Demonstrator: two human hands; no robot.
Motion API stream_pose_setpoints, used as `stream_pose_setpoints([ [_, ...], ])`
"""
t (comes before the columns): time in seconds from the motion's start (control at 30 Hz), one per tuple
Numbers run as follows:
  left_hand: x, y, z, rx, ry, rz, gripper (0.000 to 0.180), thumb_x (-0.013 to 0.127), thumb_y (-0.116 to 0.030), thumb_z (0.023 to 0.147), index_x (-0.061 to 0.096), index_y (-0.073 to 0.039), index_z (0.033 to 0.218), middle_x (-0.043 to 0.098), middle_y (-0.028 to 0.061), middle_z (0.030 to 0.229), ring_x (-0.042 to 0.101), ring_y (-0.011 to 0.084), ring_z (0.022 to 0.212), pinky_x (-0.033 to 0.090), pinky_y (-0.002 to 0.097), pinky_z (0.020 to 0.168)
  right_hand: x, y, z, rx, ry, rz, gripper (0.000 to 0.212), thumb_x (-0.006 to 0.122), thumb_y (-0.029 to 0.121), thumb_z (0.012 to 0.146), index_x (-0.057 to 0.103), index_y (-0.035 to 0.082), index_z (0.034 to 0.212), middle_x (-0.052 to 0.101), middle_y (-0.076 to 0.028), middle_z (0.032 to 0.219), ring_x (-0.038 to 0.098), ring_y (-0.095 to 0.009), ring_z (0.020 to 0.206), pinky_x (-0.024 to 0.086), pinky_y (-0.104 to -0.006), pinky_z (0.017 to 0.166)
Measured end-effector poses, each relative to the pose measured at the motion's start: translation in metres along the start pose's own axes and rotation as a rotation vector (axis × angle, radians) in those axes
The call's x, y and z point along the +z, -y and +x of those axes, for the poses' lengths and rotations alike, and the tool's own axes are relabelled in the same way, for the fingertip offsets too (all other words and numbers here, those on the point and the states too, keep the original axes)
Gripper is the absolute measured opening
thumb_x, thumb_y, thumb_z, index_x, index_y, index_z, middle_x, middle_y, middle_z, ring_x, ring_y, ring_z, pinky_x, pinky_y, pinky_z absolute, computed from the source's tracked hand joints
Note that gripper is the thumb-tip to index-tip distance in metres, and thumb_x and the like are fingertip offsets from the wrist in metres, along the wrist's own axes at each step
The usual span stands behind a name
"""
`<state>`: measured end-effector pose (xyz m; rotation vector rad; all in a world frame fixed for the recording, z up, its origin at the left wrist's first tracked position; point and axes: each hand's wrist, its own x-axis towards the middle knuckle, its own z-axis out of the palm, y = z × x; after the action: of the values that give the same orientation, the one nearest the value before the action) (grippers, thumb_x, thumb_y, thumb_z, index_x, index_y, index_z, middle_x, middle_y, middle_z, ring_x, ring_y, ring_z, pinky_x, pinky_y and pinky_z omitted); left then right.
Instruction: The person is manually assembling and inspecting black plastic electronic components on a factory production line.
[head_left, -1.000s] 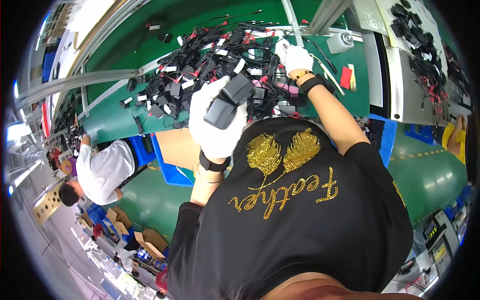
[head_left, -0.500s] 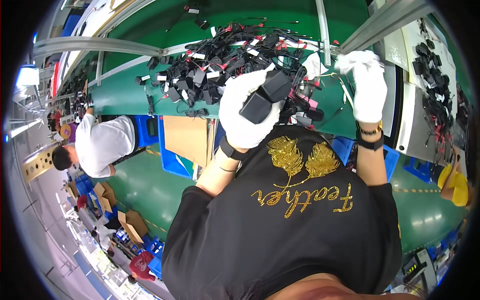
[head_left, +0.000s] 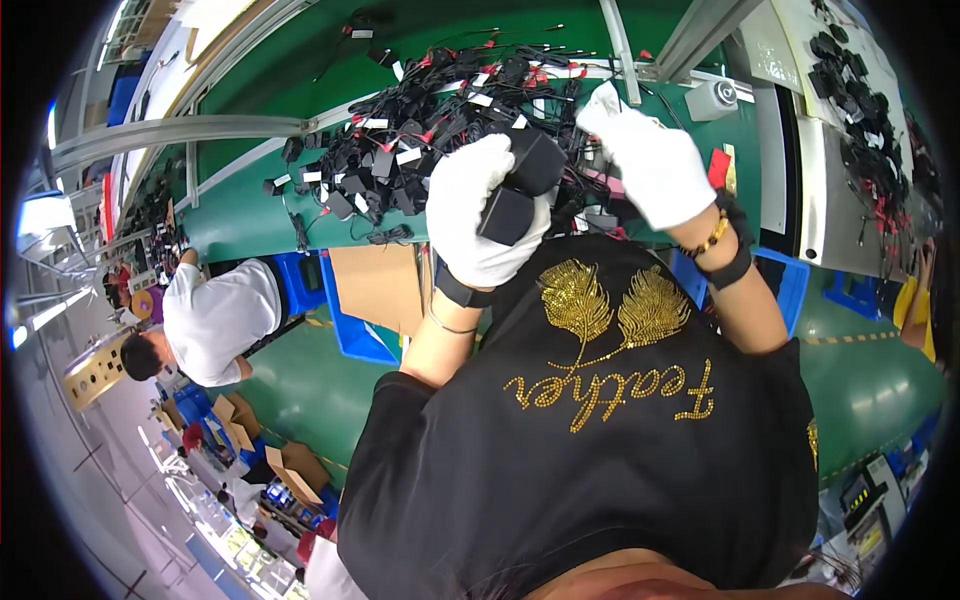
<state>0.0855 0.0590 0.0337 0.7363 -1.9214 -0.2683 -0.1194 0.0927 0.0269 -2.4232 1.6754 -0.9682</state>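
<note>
My left hand (head_left: pixel 470 205), in a white glove, is closed around two black power adapters: an upper one (head_left: pixel 537 162) and a lower one (head_left: pixel 507 216). They sit side by side, smooth faces up. My right hand (head_left: pixel 660 172), also gloved, reaches in from the right to a crumpled white cloth (head_left: pixel 601 102) beside the heap. White on white, its fingertips blend into the cloth, so their grip is unclear. Beyond both hands lies a tangled heap of black adapters and cables (head_left: pixel 400 155) with white labels and red bits.
A white bottle (head_left: pixel 712 100) stands at the back right, near a metal frame post (head_left: pixel 705 38). A red piece (head_left: pixel 719 168) lies right of my right hand. Blue bins (head_left: pixel 352 325) flank my body below the green bench (head_left: pixel 235 215). A person in white (head_left: pixel 222 320) works at left.
My right hand has swung left and nearer, from over the white bottle to the cloth, uncovering the bottle and the red piece. My left hand keeps the two adapters; the whole view has shifted slightly.
</note>
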Motion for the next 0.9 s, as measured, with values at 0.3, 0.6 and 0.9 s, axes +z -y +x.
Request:
stream_pose_setpoints([
  [0.3,0.004,0.002,-0.004,-0.071,-0.039,-0.011,0.045,0.079,-0.006,0.055,0.061,-0.005,0.097,0.063,0.0130,0.098,0.061,0.0279,0.088,0.049,0.0362,0.079,-0.017,0.010,-0.004,0.055,0.004,-0.027,0.041,0.055,0.007,0.072,0.058,0.008,0.112,0.052,-0.009,0.076,0.056,-0.024,0.060,0.045,-0.0347,0.052],
  [0.6,0.009,-0.010,0.003,-0.094,0.025,-0.044,0.043,0.078,-0.004,0.056,0.060,-0.005,0.095,0.064,0.0121,0.097,0.062,0.0278,0.086,0.049,0.0344,0.077,-0.039,0.048,0.001,0.000,0.166,0.070,0.043,0.055,0.007,0.073,0.059,0.014,0.116,0.055,-0.008,0.077,0.058,-0.022,0.059,0.046,-0.0320,0.052],
  [0.9,0.010,-0.013,0.003,-0.170,-0.012,-0.056,0.042,0.076,-0.002,0.056,0.061,-0.003,0.095,0.063,0.0128,0.100,0.061,0.0257,0.088,0.048,0.0330,0.079,-0.023,0.020,-0.002,0.003,0.054,-0.033,0.038,0.056,0.013,0.075,0.060,0.013,0.113,0.053,-0.007,0.073,0.054,-0.021,0.055,0.045,-0.0319,0.049],
])
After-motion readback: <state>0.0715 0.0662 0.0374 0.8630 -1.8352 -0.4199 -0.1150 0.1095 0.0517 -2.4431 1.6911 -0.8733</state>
